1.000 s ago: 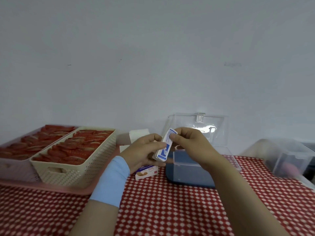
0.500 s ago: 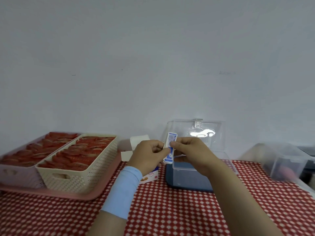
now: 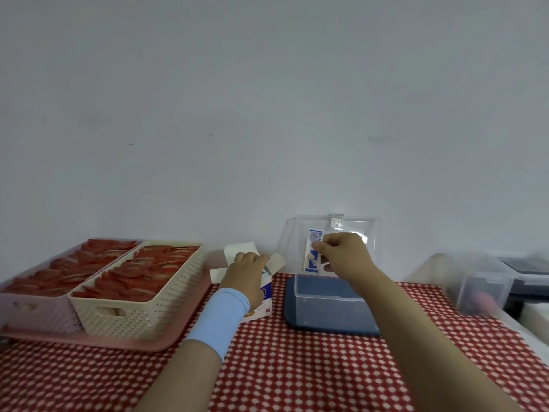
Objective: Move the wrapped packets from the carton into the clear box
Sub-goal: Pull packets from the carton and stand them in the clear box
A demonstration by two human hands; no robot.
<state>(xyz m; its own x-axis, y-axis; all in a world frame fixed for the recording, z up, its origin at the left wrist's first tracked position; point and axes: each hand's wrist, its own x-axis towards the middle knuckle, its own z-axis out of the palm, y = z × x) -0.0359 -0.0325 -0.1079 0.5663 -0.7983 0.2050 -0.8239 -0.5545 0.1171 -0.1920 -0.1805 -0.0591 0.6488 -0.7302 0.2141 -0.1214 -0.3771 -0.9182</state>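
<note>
The right hand point(image 3: 344, 257) pinches a flat, glossy blue-and-white wrapped packet point(image 3: 313, 251) by its right edge, long axis upright, just above the open clear box point(image 3: 323, 307) of rigid plastic. To the left, the left hand point(image 3: 246, 272) reaches into the white card carton point(image 3: 266, 292). Its fingertips are hidden, so I cannot tell whether it grips anything.
</note>
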